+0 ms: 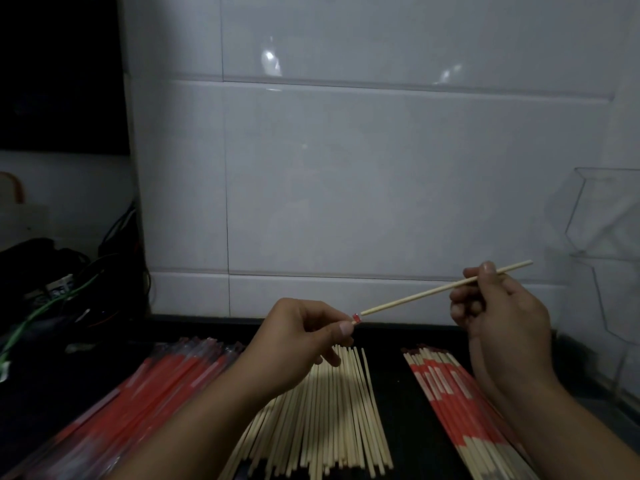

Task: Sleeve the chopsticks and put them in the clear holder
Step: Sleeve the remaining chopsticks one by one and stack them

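Right hand (498, 313) up over the counter, thumb and curled fingers pinching a bare chopstick (433, 291) near its far end. Stick's long axis slanting down-left from that pinch, lower tip aimed straight at the left hand (304, 341). Left thumb and forefinger nipped on the mouth of a sleeve (356, 318), only a small red-and-clear bit showing past the fingertips; rest of it hidden behind the hand, so can't tell how it hangs. Tip right at that opening, touching or just inside, too close to call. That's the relation that counts: stick lies up and right of the sleeve mouth, nearly in line w/ it, so next move prob a push along the stick's own axis, down-left, w/ left hand holding steady. Thin film, so likely to buckle if the angle wanders. Below the hands: pile of bare chopsticks (332, 410) in the middle, stack of red sleeves (149, 393) on the left, sleeved chopsticks (457, 396) lined up on the right. Clear holder (609, 237) at far right by the tiled wall, nearer the right hand, well off from the left; nothing visible inside it. Judging the job mid-way: plenty of bare sticks left.
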Tool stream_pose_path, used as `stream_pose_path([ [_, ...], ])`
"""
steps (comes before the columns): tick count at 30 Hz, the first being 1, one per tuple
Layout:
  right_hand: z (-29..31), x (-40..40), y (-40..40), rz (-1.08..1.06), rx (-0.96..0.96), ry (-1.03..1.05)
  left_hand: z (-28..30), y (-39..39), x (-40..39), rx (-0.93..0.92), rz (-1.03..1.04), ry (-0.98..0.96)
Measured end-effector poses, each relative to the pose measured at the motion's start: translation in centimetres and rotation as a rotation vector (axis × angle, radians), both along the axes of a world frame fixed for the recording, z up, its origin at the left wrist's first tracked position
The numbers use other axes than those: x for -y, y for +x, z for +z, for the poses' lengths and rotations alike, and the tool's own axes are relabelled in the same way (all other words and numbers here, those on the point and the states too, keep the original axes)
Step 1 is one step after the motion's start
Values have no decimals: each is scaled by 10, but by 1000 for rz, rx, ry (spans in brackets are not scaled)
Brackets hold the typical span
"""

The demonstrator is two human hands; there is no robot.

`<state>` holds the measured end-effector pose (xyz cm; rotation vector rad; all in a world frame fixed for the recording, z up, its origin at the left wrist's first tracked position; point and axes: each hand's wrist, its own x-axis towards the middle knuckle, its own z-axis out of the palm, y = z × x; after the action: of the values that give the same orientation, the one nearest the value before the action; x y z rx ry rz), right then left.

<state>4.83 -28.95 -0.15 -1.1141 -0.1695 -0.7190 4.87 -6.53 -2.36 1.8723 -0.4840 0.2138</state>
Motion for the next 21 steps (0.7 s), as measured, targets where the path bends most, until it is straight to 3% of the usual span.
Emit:
stream_pose_path([
  [11,-7,-6,5,66,-41,-123,0,-3,2,-15,-27,38],
  [18,-16,-22,-6,224,-145,-527,1,-4,6,-25,-20,52],
  [21,-16,-25,-7,74,-87,-514,2,-3,3,-5,9,48],
])
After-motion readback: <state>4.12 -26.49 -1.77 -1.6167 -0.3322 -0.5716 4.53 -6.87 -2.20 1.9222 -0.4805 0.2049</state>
